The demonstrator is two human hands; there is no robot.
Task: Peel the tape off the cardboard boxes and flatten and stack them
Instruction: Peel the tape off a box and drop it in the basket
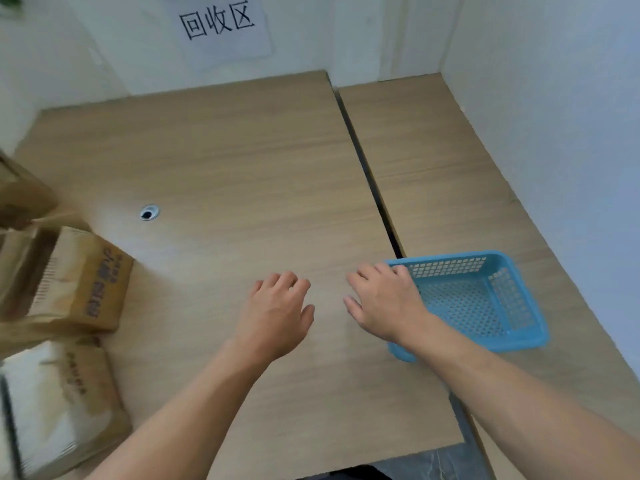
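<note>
Several brown cardboard boxes stand at the table's left edge: one with printed characters (86, 282), one nearer me (65, 403), and another partly cut off at the far left (20, 192). My left hand (277, 313) hovers palm down over the bare tabletop at the centre, fingers loosely curled, holding nothing. My right hand (384, 303) is beside it, palm down with fingers relaxed, its fingertips at the near left corner of a blue basket. Neither hand touches a box.
The blue perforated plastic basket (498, 306) sits on the right, straddling the gap (367, 174) between two wooden tables (225, 161). A cable hole (149, 213) lies left of centre. A paper sign (221, 26) hangs on the white wall behind.
</note>
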